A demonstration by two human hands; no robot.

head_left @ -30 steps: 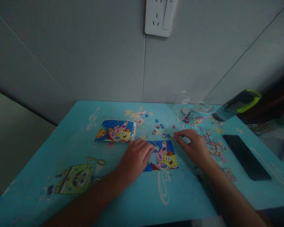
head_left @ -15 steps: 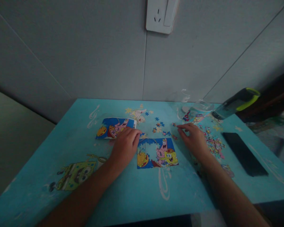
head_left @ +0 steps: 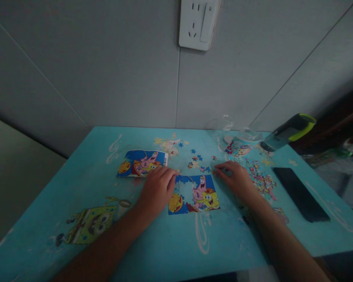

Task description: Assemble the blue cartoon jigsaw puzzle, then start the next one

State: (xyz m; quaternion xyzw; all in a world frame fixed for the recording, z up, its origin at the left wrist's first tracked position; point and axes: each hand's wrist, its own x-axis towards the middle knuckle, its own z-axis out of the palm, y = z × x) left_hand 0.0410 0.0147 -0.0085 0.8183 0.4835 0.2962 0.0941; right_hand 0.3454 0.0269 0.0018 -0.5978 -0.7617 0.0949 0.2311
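A partly built cartoon jigsaw puzzle (head_left: 194,195) lies in the middle of the turquoise table (head_left: 164,239). My left hand (head_left: 156,188) rests at the puzzle's upper left corner, fingers curled down onto the table. My right hand (head_left: 233,177) lies at the puzzle's upper right corner with fingertips bent, touching a small loose piece (head_left: 214,171). Several loose pieces (head_left: 197,160) are scattered just beyond the puzzle. A printed reference picture (head_left: 141,163) lies flat to the left, just behind my left hand.
A heap of loose pieces (head_left: 263,181) lies right of my right hand. A clear plastic bag (head_left: 240,143), a tipped bottle with a green cap (head_left: 288,131) and a black phone (head_left: 300,194) sit at the right. A wall socket (head_left: 197,24) hangs above.
My left hand slid left off the puzzle, uncovering its left part, and now sits at its corner. My right hand shifted slightly among the loose pieces near the top right corner.
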